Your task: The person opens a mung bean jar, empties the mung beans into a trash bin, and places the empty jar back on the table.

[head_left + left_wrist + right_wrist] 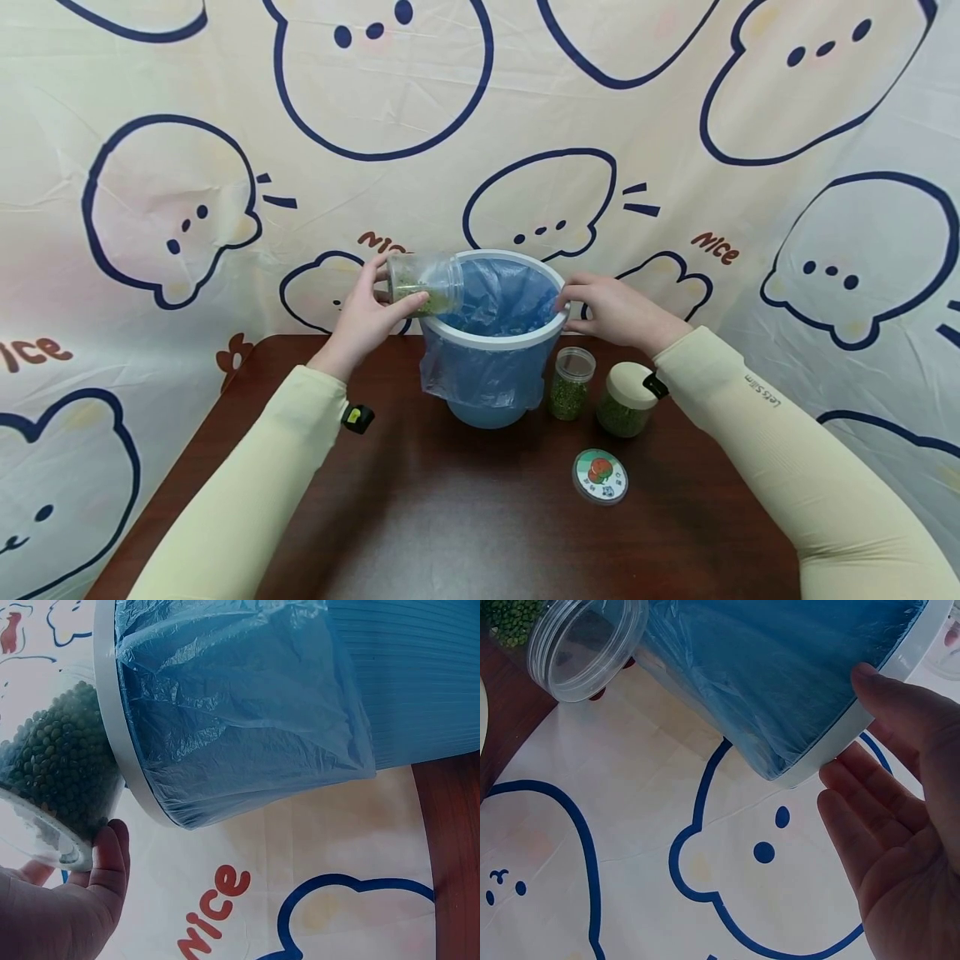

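Observation:
A clear plastic jar [427, 285] partly filled with green beans lies nearly on its side, its mouth at the left rim of a blue trash can [487, 367]. My left hand [372, 313] grips the jar round its base end; the left wrist view shows the green beans [60, 742] heaped along the jar's lower side. A blue plastic bag [504, 292] lines the can, folded over the outside under a white rim [498, 340]. On the can's right, my right hand [617, 308] pinches that rim between thumb and fingers, clear in the right wrist view.
Right of the can stand an open clear jar [572, 385] of green bits and a jar with a cream lid [627, 402]. A round lid with a tomato picture [600, 477] lies in front on the brown table [465, 517]. Behind hangs a printed cloth [420, 200].

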`<act>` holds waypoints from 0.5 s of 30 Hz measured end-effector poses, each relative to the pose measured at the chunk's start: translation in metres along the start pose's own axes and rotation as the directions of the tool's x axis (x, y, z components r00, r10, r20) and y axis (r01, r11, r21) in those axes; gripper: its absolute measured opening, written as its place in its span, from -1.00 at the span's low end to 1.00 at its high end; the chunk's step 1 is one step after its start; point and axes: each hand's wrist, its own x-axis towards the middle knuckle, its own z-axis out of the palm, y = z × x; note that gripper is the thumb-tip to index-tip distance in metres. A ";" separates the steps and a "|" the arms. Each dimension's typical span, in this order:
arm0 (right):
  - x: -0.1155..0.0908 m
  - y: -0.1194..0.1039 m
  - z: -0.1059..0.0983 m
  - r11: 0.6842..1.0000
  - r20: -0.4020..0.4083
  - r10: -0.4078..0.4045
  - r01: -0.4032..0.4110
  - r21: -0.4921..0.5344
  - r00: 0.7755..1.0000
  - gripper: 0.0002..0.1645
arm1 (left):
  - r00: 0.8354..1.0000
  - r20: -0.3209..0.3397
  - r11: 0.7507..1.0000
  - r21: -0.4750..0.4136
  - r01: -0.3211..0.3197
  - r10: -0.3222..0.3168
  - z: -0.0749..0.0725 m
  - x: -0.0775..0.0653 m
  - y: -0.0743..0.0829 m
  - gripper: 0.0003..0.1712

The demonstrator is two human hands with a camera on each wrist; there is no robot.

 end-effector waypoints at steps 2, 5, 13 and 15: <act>0.000 0.000 0.000 1.000 -0.002 -0.001 0.001 -0.003 1.000 -0.77 | 1.000 0.004 1.000 0.004 0.005 -0.005 0.000 0.000 0.000 -0.02; 0.000 0.001 0.000 1.000 -0.002 -0.003 0.003 -0.003 1.000 -0.77 | 1.000 0.007 1.000 0.011 0.016 -0.016 0.000 0.000 0.000 0.00; 0.000 0.001 0.000 1.000 0.001 -0.005 0.005 0.000 1.000 -0.77 | 1.000 0.011 1.000 0.014 0.024 -0.024 0.000 0.003 0.001 0.02; 0.000 0.002 0.000 1.000 0.001 -0.004 0.004 0.001 1.000 -0.77 | 1.000 0.013 1.000 0.012 0.026 -0.026 0.000 0.003 0.001 0.02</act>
